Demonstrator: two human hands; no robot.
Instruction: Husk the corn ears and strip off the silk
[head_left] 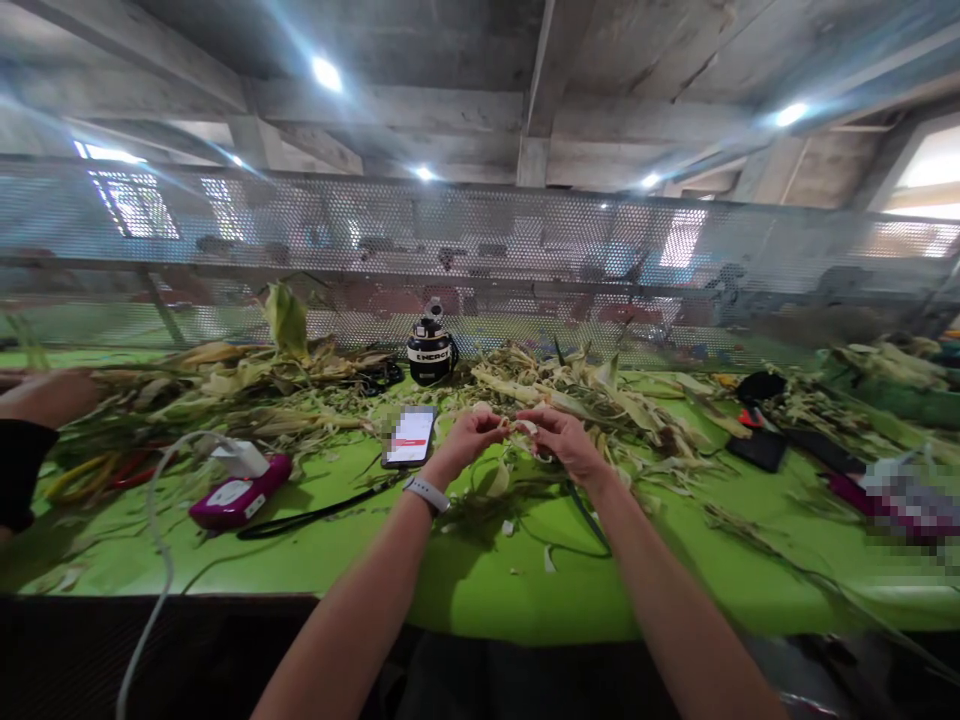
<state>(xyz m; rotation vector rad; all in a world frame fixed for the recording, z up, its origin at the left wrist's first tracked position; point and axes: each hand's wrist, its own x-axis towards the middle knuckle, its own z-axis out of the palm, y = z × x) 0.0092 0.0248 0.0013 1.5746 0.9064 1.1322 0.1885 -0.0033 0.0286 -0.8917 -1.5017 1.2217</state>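
My left hand [472, 440], with a pale band on its wrist, is closed in a pinch above the green table [517, 600]. My right hand [559, 438] pinches close beside it, fingertips almost meeting the left ones. Between them is a small pale piece [528, 427], possibly corn husk; its exact kind is too small to tell. Under the hands lie loose husk strips [499, 480] and a few white scraps [508, 527]. Just left of my left hand lies a phone [409, 437] with a lit screen.
Heaps of corn husks [592, 385] run along the back, below a perforated metal screen [480, 240]. A black bottle [430, 357] stands among them. At left are a purple power strip [240, 492], a white cable [159, 530] and another person's hand [52, 395]. A dark flat object [756, 450] lies right.
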